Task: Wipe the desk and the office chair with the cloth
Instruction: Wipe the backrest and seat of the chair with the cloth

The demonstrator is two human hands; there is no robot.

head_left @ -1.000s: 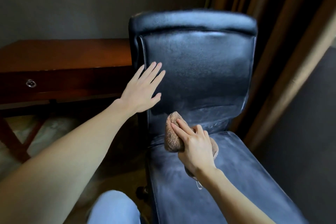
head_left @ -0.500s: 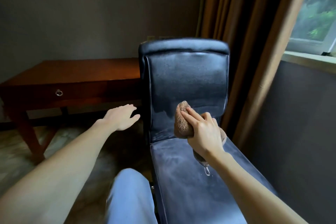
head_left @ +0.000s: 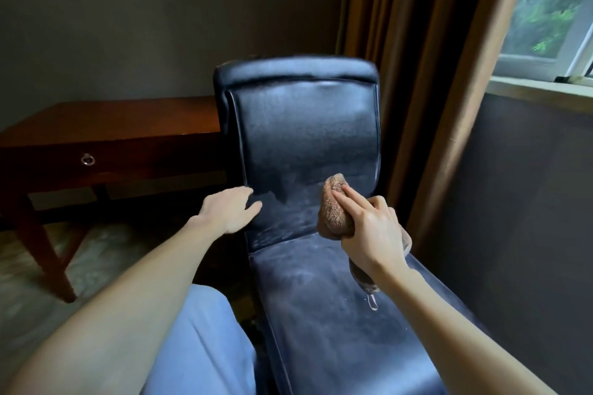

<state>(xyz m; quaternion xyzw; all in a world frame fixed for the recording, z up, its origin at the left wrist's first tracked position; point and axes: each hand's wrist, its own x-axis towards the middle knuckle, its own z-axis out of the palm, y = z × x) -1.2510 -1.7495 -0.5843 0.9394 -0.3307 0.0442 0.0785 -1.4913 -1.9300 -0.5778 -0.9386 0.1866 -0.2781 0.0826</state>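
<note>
A black leather office chair (head_left: 305,131) faces me, its seat stretching toward the lower right with pale dusty streaks on it. My right hand (head_left: 372,234) grips a bunched brown cloth (head_left: 333,212) and presses it against the lower backrest, right of centre. A corner of the cloth with a loop hangs below my wrist. My left hand (head_left: 231,208) lies flat, fingers apart, on the backrest's lower left edge. The dark wooden desk (head_left: 112,128) stands behind the chair at the left.
The desk has a drawer with a ring pull (head_left: 87,160) and angled legs on a pale patterned floor. Brown curtains (head_left: 417,74) hang just right of the chair, beside a window (head_left: 552,9) and a dark wall. My knee in blue trousers (head_left: 205,340) is beside the seat.
My left hand left the backrest's side, dropped low, and now rests on its lower left edge. The view pulled back and rose. The cloth stayed on the lower backrest.
</note>
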